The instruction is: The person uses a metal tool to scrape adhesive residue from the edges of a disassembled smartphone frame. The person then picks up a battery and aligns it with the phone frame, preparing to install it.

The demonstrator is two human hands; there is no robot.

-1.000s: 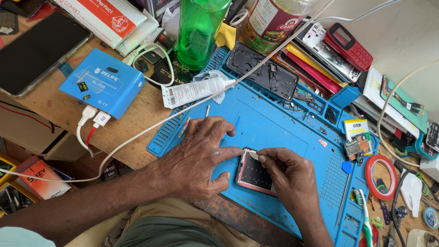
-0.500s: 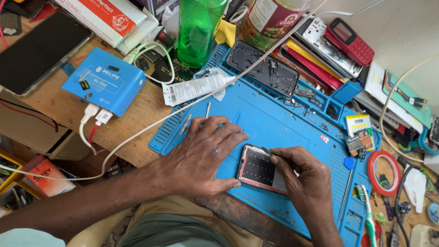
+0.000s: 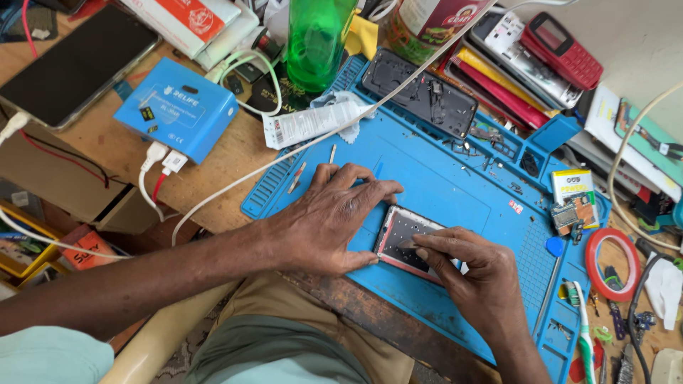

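Observation:
An opened phone frame (image 3: 402, 235) with a pinkish rim lies on the blue work mat (image 3: 441, 178) near its front edge. My left hand (image 3: 324, 217) rests flat on the mat beside it, fingers spread, fingertips against the frame's left edge and top corner. My right hand (image 3: 473, 274) comes in from the right. Its thumb and forefinger are pinched together over the inside of the frame, touching its surface; whether they hold a small tool or part is too small to tell.
A green bottle (image 3: 316, 39), a white tube (image 3: 309, 124) and a black phone back (image 3: 420, 92) lie at the mat's far edge. A blue box (image 3: 178, 107) with cables sits left. Red tape ring (image 3: 610, 264), toothbrush (image 3: 585, 334) and small tools crowd the right.
The view has shifted slightly. My right hand's pinched fingers have slid from the frame's top edge down onto its middle. My left hand stays pressed beside the frame.

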